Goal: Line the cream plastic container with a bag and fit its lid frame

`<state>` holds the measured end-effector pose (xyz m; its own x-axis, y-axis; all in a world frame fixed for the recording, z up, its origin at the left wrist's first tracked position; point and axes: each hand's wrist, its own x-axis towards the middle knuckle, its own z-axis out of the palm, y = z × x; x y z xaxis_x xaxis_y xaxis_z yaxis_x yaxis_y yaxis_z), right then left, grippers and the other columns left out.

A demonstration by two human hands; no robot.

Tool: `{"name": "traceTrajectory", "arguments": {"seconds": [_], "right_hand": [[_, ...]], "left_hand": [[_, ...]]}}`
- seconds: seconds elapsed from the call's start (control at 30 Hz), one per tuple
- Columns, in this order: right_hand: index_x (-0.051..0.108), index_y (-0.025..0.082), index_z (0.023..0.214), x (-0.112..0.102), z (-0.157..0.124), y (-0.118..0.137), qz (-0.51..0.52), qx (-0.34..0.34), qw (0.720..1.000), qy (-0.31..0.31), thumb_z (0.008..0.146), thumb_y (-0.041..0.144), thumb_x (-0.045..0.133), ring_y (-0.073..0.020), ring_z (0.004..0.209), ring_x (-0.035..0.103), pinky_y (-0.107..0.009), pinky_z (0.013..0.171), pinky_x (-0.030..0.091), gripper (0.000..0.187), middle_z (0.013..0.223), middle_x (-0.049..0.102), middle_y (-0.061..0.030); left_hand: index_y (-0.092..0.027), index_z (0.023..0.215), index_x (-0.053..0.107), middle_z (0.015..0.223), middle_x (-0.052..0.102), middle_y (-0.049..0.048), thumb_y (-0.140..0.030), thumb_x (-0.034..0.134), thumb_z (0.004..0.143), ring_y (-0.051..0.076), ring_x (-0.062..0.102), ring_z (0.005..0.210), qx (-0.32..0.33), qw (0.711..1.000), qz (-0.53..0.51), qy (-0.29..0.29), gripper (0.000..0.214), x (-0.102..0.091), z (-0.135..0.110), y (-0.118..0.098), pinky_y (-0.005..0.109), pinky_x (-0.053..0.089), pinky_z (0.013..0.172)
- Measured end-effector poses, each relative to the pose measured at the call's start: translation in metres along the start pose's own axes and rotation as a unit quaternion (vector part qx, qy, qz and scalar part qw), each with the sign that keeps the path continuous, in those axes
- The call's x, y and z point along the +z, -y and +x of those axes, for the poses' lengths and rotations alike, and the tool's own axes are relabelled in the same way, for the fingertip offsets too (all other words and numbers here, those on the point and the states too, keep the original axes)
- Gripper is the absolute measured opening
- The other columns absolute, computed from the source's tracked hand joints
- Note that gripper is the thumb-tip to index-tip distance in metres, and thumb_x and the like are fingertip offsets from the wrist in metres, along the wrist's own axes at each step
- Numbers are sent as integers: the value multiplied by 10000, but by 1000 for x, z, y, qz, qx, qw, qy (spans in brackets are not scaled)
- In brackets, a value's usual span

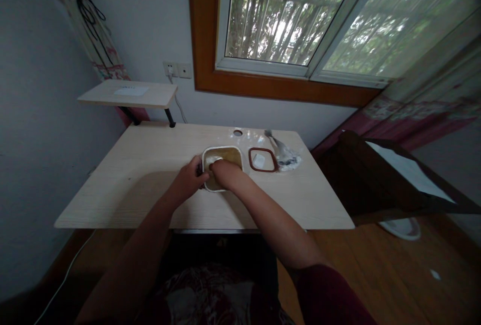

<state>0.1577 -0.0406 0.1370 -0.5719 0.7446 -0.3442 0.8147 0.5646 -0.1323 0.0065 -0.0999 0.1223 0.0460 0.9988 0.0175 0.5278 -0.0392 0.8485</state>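
A squarish container point(234, 152) with a white rim and a tan inside sits on the pale desk, its opening facing up. My left hand point(190, 179) is closed on its left wall, thumb near the rim. Reaching down inside is my right hand point(224, 174), its fingers bent and partly hidden. At those fingertips shows a small white piece point(215, 158), perhaps tissue or cloth; its kind is unclear. Just right of the container lies a lid point(275, 164) with a brown rim and clear middle, a small white square point(258, 160) showing within its outline.
A crumpled clear plastic bag point(288, 158) lies right of the lid. The desk point(150, 192) has a round cable hole point(238, 133) at the back and a raised shelf point(105, 93) with a paper at the left. A dark piece of furniture point(379, 185) stands beyond its right edge.
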Motion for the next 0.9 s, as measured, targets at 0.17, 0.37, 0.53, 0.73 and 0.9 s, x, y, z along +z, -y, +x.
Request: {"name": "traceTrajectory", "arguments": {"seconds": [0.17, 0.37, 0.53, 0.73, 0.9], "right_hand": [[730, 158, 1180, -3, -7, -8, -56, -92, 988, -114, 969, 116, 470, -285, 1144, 614, -319, 918, 504, 337, 1146, 707, -137], [743, 150, 1105, 1, -5, -11, -76, -118, 982, -129, 933, 107, 532, -277, 1115, 589, -327, 922, 479, 276, 1102, 700, -132], [742, 151, 1093, 4, -5, -11, -82, -127, 979, -136, 954, 114, 518, -262, 1052, 606, -314, 888, 482, 266, 1052, 702, -119], [740, 158, 1083, 1, -8, -11, -85, -128, 976, -151, 945, 95, 529, -266, 1052, 594, -314, 859, 479, 260, 1036, 688, -112], [737, 133, 1090, -6, -13, -17, -75, -153, 968, -183, 926, 59, 559, -246, 1034, 587, -322, 919, 449, 254, 1030, 678, -119]], "left_hand": [[-235, 837, 411, 612, 558, -75, -265, 559, 781, 139, 611, 530, 3, 1000, 16, -16, 161, -6, 6, 5, 240, 453, 522], [-237, 829, 408, 607, 551, -71, -292, 570, 788, 144, 611, 538, 13, 1000, 16, -24, 176, -10, 10, 9, 241, 459, 523], [-237, 828, 399, 612, 553, -69, -292, 578, 790, 140, 607, 526, 8, 1000, 17, -16, 191, -12, 9, 9, 239, 454, 516], [-239, 824, 400, 610, 554, -66, -304, 579, 796, 141, 602, 539, 17, 999, 23, -21, 192, -13, 11, 12, 241, 455, 528], [-240, 842, 405, 615, 552, -69, -286, 578, 783, 145, 609, 531, 8, 1000, 4, -15, 188, -14, 12, 12, 244, 463, 521]]}}
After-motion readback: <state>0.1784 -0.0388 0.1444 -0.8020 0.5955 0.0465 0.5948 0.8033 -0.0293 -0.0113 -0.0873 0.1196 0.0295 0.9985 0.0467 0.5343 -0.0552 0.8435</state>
